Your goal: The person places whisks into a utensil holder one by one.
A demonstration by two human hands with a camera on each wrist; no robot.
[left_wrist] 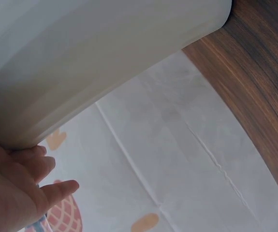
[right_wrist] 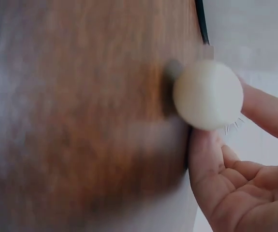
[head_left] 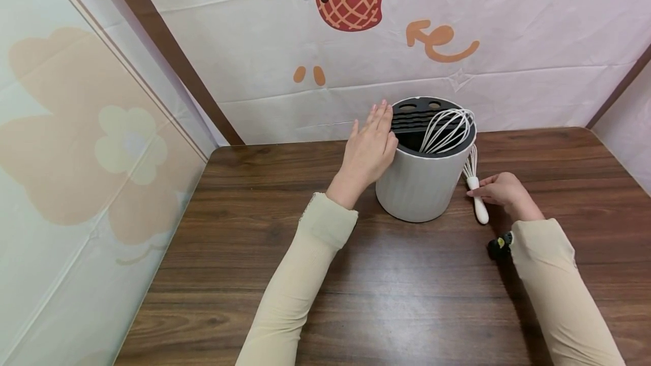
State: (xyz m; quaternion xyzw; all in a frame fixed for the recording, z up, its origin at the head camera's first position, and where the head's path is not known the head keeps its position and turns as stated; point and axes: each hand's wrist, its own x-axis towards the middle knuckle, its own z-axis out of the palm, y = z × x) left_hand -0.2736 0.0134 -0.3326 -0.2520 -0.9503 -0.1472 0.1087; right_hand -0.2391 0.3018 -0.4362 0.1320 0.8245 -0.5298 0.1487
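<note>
Wooden table, grey canister, left hand touching it — right hand pinching whisk

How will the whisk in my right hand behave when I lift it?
The whisk is probably light, given its thin, open wires, which may flex if pressed. Its handle, rounded at the end, might roll if set down.

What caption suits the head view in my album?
Right-hand fingers pinch a small white wire whisk beside a round light-grey utensil holder; left-hand fingers touch the holder's side.
</note>
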